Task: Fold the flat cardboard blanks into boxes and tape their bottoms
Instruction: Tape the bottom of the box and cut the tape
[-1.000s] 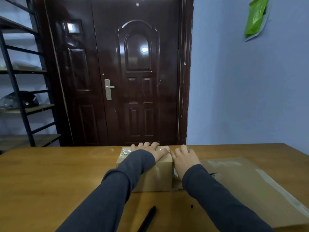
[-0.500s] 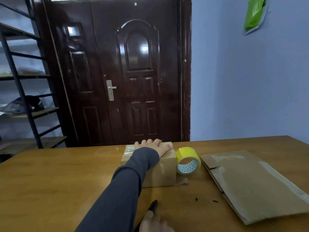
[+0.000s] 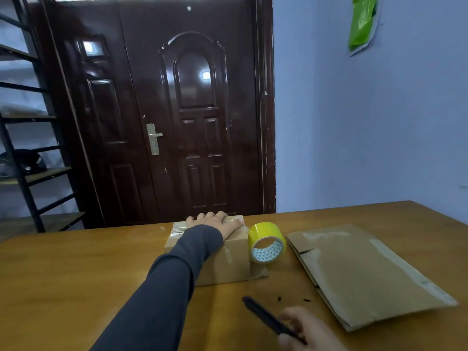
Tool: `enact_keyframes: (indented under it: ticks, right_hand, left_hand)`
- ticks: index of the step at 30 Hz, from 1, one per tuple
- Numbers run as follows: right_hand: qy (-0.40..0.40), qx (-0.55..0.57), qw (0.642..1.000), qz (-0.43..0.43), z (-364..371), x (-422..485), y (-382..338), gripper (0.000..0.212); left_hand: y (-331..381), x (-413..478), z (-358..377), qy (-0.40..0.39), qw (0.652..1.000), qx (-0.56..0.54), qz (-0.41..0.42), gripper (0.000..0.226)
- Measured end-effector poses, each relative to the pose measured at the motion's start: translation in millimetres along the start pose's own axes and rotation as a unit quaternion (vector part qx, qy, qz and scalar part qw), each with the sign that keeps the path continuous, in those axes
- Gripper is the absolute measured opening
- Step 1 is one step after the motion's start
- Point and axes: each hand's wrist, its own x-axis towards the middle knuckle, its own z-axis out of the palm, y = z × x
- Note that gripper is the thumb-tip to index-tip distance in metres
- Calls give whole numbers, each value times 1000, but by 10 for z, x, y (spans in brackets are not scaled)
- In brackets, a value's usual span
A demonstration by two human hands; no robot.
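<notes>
A small folded cardboard box stands on the wooden table, with clear tape on its top left. My left hand lies flat on the box top, fingers stretched toward the far edge. A yellow tape roll stands on edge against the box's right side. At the bottom of the view my blurred right hand grips a black pen-like tool that points up and left. A stack of flat cardboard blanks lies to the right.
A dark brown door stands behind the table's far edge. A black metal shelf rack is at the left. A blue wall with a green bag is at the right. Small dark specks lie near the blanks.
My right hand left the box, dropped to the near edge and took hold of the black tool. The tape roll came into view beside the box. My left hand stayed on top.
</notes>
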Motion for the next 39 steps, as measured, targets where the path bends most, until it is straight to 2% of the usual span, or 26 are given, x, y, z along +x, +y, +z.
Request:
enact_keyframes:
  ticks: [1, 3, 5, 9, 12, 15, 17, 20, 28, 34, 39]
  right_hand:
    - [0, 16, 1000, -24, -83, -35, 33, 17]
    - [11, 60, 998, -5, -194, -33, -100, 16]
    - [49, 138, 989, -2, -274, 77, -130, 23]
    - [111, 203, 973, -3, -255, 569, -172, 33]
    - [187, 191, 961, -64, -111, 847, -242, 35]
    - [244, 156, 951, -105, 37, 960, -207, 34]
    - [254, 123, 952, -118, 81, 943, -154, 35]
    - [272, 108, 948, -123, 61, 905, -98, 35]
    - [286, 114, 940, -147, 95, 916, -91, 30]
    - [270, 140, 942, -143, 89, 918, -78, 29]
    - [270, 142, 943, -134, 105, 965, -67, 30]
  left_hand:
    - [5, 1, 6, -1, 1000, 0, 1, 74]
    - [0, 8, 28, -3, 1000, 2, 0, 72]
    - [-3, 14, 30, 8, 1000, -3, 3, 67]
    - [118, 18, -18, 55, 998, -2, 41, 55]
    - [343, 56, -61, 33, 999, -34, -27, 51]
    - [597, 110, -41, 24, 988, -101, -115, 67]
    - [725, 146, 49, 27, 985, -57, -158, 71]
    - [807, 210, 181, 46, 980, 10, -194, 56]
    - [877, 258, 247, 21, 975, 102, -198, 47]
    - [918, 255, 264, 9, 973, 115, -200, 50]
    - [819, 260, 239, 2, 979, 62, -197, 69]
